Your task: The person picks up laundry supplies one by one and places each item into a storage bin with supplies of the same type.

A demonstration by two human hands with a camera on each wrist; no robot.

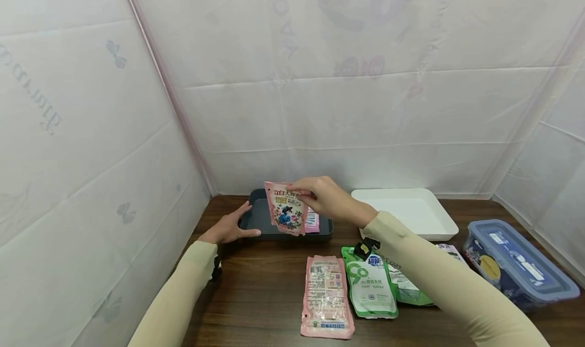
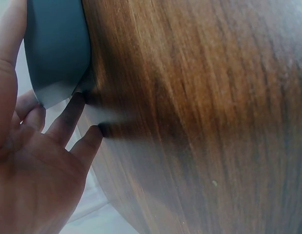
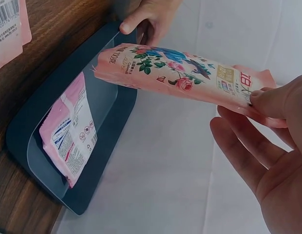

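The right grip (image 3: 283,173) pinches a pink pouch (image 3: 182,78) printed with roses.

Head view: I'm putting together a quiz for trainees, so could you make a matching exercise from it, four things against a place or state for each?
Things:
1. Right hand
2. Left hand
3. White tray
4. Blue-lidded box

Places or states:
A. Rightmost on the table
B. Pinches a raised pink pouch
C. Between the dark tray and the blue-lidded box
D. At the dark tray's left end

Pairs: 1-B, 2-D, 3-C, 4-A
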